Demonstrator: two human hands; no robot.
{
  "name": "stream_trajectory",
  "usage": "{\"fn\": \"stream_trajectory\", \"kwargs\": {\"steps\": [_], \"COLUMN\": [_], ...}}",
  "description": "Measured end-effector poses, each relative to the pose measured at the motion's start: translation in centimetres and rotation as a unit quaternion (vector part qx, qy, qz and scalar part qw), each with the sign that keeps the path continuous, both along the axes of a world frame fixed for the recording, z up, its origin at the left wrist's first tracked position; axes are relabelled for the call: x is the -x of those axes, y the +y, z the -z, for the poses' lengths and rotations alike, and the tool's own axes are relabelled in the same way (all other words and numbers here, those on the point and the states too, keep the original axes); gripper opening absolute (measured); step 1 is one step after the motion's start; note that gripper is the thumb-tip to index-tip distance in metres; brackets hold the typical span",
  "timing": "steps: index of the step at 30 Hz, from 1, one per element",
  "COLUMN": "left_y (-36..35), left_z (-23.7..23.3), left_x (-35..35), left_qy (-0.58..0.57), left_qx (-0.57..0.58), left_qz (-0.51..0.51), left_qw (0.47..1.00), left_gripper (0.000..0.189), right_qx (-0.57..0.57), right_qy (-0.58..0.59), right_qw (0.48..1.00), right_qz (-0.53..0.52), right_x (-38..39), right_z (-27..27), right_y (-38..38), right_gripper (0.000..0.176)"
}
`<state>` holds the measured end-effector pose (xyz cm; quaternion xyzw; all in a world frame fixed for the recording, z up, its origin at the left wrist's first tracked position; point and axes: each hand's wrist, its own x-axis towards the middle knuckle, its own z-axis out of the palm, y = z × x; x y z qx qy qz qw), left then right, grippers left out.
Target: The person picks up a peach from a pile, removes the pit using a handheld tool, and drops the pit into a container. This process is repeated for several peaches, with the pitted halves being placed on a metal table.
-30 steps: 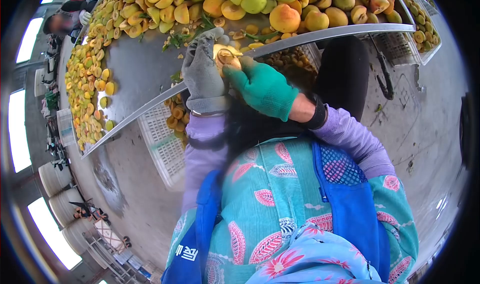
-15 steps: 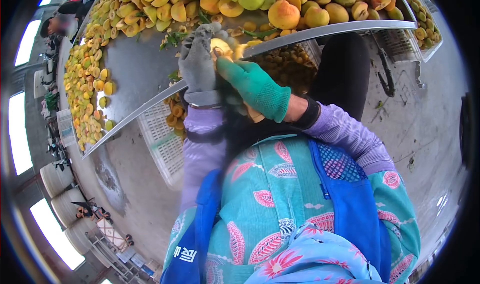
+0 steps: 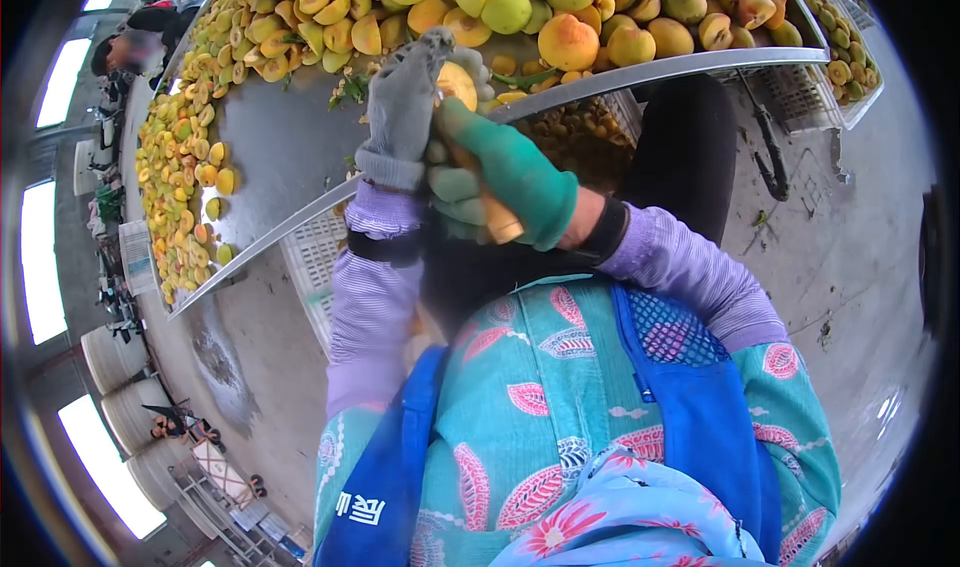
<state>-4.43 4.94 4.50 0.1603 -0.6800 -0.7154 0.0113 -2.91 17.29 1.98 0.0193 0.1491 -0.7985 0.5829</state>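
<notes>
My left hand [image 3: 400, 112], in a grey glove, is closed around a cut yellow peach [image 3: 457, 85], its flat orange face turned up toward me. Against the near side of the fruit is my right hand [image 3: 515, 177], in a green glove, its fingers wrapped around a wooden-handled tool [image 3: 502, 224]. The handle's butt sticks out below the fist; the working end is hidden between the hands and the peach. Both hands are over the near rim of the metal table [image 3: 290, 132].
Many whole and halved peaches [image 3: 600, 27] are heaped along the table's far side, with more halves [image 3: 175, 182] at left. Below the rim stand white crates [image 3: 310, 252], one holding dark fruit pieces [image 3: 575, 137]. Another filled crate [image 3: 845, 52] is at right. A person [image 3: 140, 47] is at far left.
The peach has turned so its cut face shows, where two blurred yellow pieces appeared before. My left wrist has swung left, and the tool's handle now shows more clearly.
</notes>
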Motion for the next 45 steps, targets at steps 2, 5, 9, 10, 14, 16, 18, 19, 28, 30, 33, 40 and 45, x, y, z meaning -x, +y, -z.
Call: {"fn": "stream_trajectory", "kwargs": {"steps": [2,5,9,10,14,16,18,19,28,30,33,40,45], "left_y": [-0.9,-1.1,-8.0,-10.9,-13.5,-10.5,-9.6,-11.1,-15.1,-10.8,-6.5,-2.6,-2.3], "left_z": [1.5,1.9,2.8,2.7,-0.3,-0.5,0.3,3.4,5.3,3.1,1.5,5.8,7.1], "left_x": [-0.2,-1.7,-7.2,-9.0,-9.0,-3.7,4.4,8.1,0.3,-3.2,-5.3,-3.0,-3.2], "left_qy": [0.007,0.020,0.032,0.017,-0.205,-0.137,-0.057,-0.097,-0.001,0.151,0.064,0.189,0.264], "left_qx": [-0.123,-0.258,-0.194,-0.108,0.616,0.614,0.610,0.635,0.309,0.520,0.382,-0.252,0.385], "left_qz": [0.053,-0.015,-0.165,-0.194,-0.132,-0.118,-0.097,-0.045,-0.036,0.028,-0.016,-0.073,-0.148], "left_qw": [0.991,0.966,0.966,0.975,0.749,0.768,0.784,0.765,0.951,0.840,0.922,0.946,0.872], "left_gripper": [0.037,0.034,0.032,0.032,0.036,0.039,0.043,0.047,0.041,0.037,0.036,0.052,0.035], "right_qx": [0.096,0.262,0.193,0.111,-0.132,-0.183,-0.153,-0.169,-0.333,-0.328,-0.360,-0.370,-0.410], "right_qy": [-0.086,-0.101,-0.055,-0.023,-0.022,0.040,0.077,0.075,0.510,0.596,0.664,0.603,0.667], "right_qw": [0.990,0.953,0.966,0.979,0.981,0.974,0.982,0.981,0.775,0.717,0.650,0.699,0.616], "right_qz": [-0.055,-0.112,-0.165,-0.167,-0.138,-0.131,-0.077,-0.058,0.168,0.153,0.090,0.104,0.092], "right_x": [0.2,0.3,-1.1,-0.5,1.2,0.8,1.0,1.0,3.9,3.9,3.6,1.7,1.6], "right_z": [0.0,2.3,0.6,0.8,3.7,1.1,0.3,0.2,3.1,2.9,2.0,2.5,0.8], "right_y": [0.8,0.3,1.5,2.4,2.7,2.9,3.0,3.3,1.1,-0.8,-2.1,-1.5,-0.4], "right_gripper": [0.037,0.034,0.036,0.035,0.039,0.039,0.039,0.039,0.045,0.045,0.046,0.047,0.046]}}
